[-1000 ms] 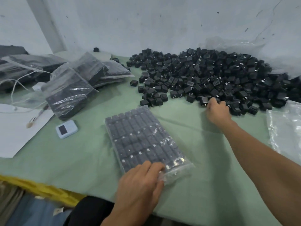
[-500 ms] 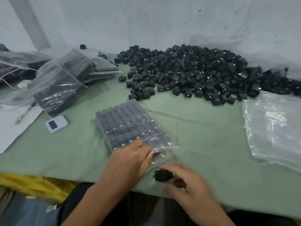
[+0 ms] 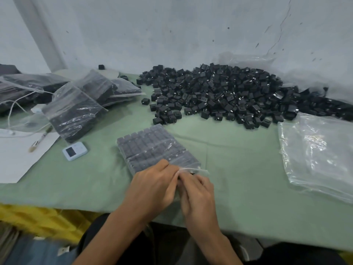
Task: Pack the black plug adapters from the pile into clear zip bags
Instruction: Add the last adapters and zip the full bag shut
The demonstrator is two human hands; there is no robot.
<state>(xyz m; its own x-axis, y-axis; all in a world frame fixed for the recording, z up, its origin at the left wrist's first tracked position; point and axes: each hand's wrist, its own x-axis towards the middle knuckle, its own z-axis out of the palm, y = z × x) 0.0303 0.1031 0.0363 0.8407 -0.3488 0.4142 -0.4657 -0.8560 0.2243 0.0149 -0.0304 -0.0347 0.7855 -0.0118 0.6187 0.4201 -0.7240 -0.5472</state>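
green cloth covers the desk [image 3: 238, 169], and the nearly full zip bag [image 3: 152, 148] lies near the front edge, left hand [image 3: 154, 190] and right hand [image 3: 198, 196] both pinching its open mouth. i'd guess last row filling or sealing; next needs a steady press along the zip. adapter pile [image 3: 229, 94] hugs the back edge, spare bags [image 3: 321, 153] the right edge, with bare cloth between them for reaching.
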